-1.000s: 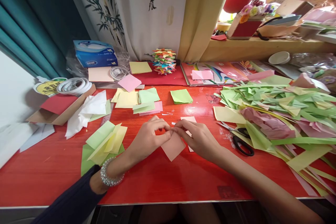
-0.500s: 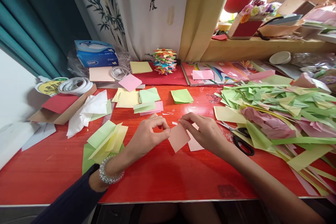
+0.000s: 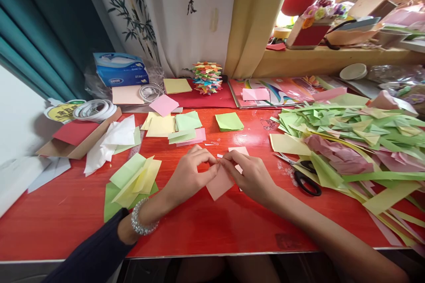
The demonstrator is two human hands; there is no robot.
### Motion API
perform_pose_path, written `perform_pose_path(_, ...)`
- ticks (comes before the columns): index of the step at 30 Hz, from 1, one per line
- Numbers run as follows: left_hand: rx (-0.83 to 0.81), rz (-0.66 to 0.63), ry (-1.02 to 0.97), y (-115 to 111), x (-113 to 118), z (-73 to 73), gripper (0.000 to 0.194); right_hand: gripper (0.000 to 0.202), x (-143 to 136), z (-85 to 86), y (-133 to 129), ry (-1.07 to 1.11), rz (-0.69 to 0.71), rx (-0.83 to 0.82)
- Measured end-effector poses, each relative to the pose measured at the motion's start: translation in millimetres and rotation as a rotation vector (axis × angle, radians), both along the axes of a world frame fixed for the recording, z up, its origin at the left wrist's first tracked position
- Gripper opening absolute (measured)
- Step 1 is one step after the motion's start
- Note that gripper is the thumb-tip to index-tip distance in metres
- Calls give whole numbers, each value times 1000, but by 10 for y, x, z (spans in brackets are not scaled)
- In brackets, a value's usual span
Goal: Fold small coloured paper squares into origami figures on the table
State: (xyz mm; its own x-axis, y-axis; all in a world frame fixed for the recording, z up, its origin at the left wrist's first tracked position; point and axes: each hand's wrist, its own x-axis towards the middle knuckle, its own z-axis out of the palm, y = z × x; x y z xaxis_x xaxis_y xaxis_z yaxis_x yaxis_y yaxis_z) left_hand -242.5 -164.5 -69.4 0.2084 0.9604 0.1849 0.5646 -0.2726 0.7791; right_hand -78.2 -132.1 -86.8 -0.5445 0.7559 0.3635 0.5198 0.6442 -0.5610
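Both hands meet over the middle of the red table (image 3: 199, 230). My left hand (image 3: 192, 170) pinches the upper left corner of a pink paper square (image 3: 219, 182). Close beside it, my right hand (image 3: 254, 174) has its fingers closed on the same square's top edge. The square hangs tilted below the fingertips. Partly hidden behind my right hand lies another pink paper (image 3: 239, 151). Just beyond the fingers are small white scraps. A green paper stack (image 3: 229, 121) sits farther back, with yellow sheets (image 3: 160, 126) and mint sheets (image 3: 188, 120) to its left.
Scissors (image 3: 307, 183) with black handles lie right of my right hand, beside a big heap of green strips (image 3: 352, 128). Green and yellow papers (image 3: 133, 177) lie near my left forearm. At the back stand a colourful paper model (image 3: 207, 78) and a blue tissue box (image 3: 120, 69).
My right hand has moved left, and its fingertips now meet those of my left hand. The held pink square has shifted left and slightly down, showing more of the pink paper behind.
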Motion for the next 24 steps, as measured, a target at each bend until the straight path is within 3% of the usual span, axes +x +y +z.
perform_pose_path(8,-100,29,-58,-13,-3,35,17,22,11,-9,7,-36,3,72)
perform_pose_path(17,7,144,-99,-23,-77,67,24,18,139,209,152,-27,-245,99)
perform_pose_path(20,61,152,-39,-23,-58,81,15,18,104,177,113,-18,-183,64)
perform_pose_path(24,81,62,60,-21,-6,41,8,19,16,36,13,-15,-44,37)
